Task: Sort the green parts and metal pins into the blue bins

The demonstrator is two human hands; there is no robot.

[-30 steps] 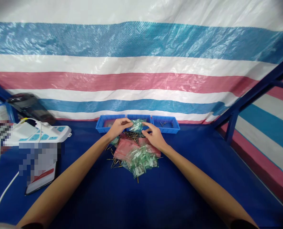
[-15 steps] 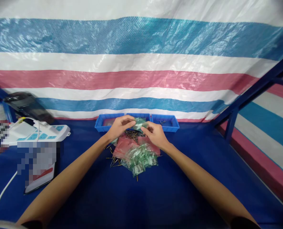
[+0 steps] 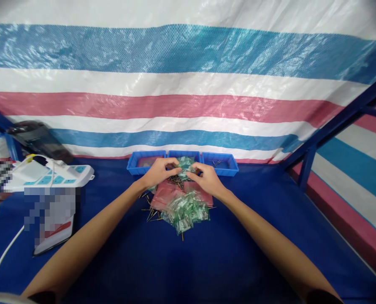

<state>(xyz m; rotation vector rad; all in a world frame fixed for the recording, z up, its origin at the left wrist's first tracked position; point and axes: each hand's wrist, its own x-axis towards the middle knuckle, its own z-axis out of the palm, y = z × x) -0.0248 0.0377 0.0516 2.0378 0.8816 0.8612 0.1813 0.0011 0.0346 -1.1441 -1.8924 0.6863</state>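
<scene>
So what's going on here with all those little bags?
A person is holding a small greenish bag with both the left hand and the right hand, near the middle of three blue trays. Closer to the person, on the blue table, there's a pile of green-tinted bags with metal pieces inside, some pink plastic, and loose thin metal pieces.

Head cam, abv tbl (image 3: 181,266), faces fwd & down twd striped sheet (image 3: 181,105).
</scene>
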